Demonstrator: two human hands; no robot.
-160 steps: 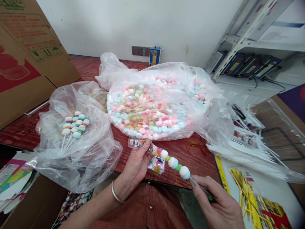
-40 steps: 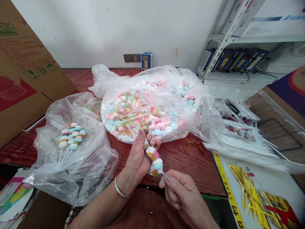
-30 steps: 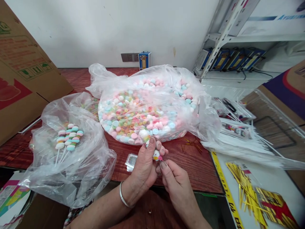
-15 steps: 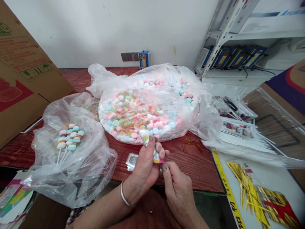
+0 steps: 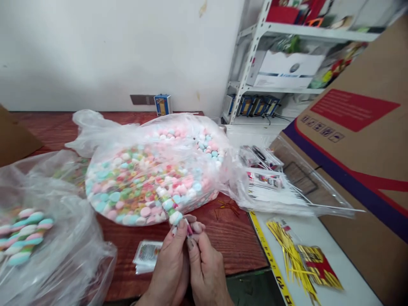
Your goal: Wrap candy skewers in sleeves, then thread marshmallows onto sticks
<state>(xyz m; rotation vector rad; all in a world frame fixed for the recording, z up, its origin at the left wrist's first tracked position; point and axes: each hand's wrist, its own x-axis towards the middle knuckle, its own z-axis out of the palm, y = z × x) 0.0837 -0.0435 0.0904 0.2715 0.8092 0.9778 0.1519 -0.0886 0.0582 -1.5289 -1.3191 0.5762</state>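
Both hands meet low in the middle of the view around a wrapped marshmallow skewer (image 5: 171,209). Its pastel pieces show through a printed clear wrapper, tilted up and to the left. My left hand (image 5: 168,267) is closed round the lower part, thumb on top. Pressed against it, my right hand (image 5: 207,267) pinches the gathered pink lower end of the wrapper; the fingers hide the stick and any tie there. Just beyond the skewer lies a large clear bag of pastel marshmallows and gummy rings (image 5: 140,182). Flat clear wrappers (image 5: 147,254) are stacked left of my left hand.
Finished marshmallow skewers (image 5: 27,236) lie on a crumpled plastic bag (image 5: 73,250) at left. On the right are white sticks (image 5: 274,193) in plastic, yellow twist ties (image 5: 291,255) and a large cardboard box (image 5: 360,140). Loose gold ties (image 5: 228,207) lie on the red-brown table (image 5: 236,242).
The view has swung to the right, so the table things sit further left. My left hand has slid lower on the skewer, baring its upper pieces, and my right hand has come in against it.
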